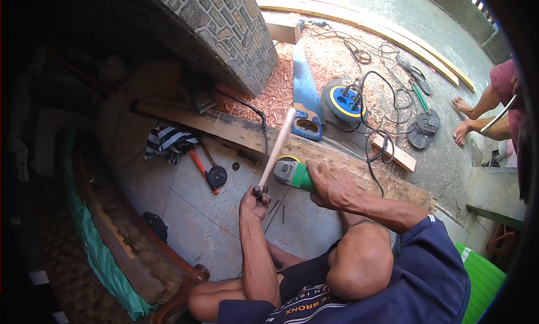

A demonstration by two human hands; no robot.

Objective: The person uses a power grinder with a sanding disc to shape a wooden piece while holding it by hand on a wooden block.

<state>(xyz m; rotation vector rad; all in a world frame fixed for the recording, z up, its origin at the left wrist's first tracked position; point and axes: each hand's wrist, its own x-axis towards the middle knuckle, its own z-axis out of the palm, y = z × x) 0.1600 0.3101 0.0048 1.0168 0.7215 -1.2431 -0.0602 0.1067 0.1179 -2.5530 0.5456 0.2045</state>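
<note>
My left hand (255, 205) is closed around the lower end of a pale, slim wooden stick (278, 145), which slants up and away to the right. Two dark round spots show at its fingertips; I cannot make out what they are. In my right hand (336, 186) is a green angle grinder (301, 176) with a grey head, gripped by its body. The grinder's yellow-edged disc (288, 159) is right beside the stick; whether they touch is unclear. Beyond both lies a long, thick wooden plank (331, 156) on the floor.
A handsaw (305, 94) and a blue-yellow cable reel (343, 101) lie beyond the plank among wood shavings (275, 102) and loose cords. A red-handled tool (197, 164) and striped cloth (168, 142) are at left. Another person's bare feet (461, 130) are at right, near a stone-faced pillar (230, 35).
</note>
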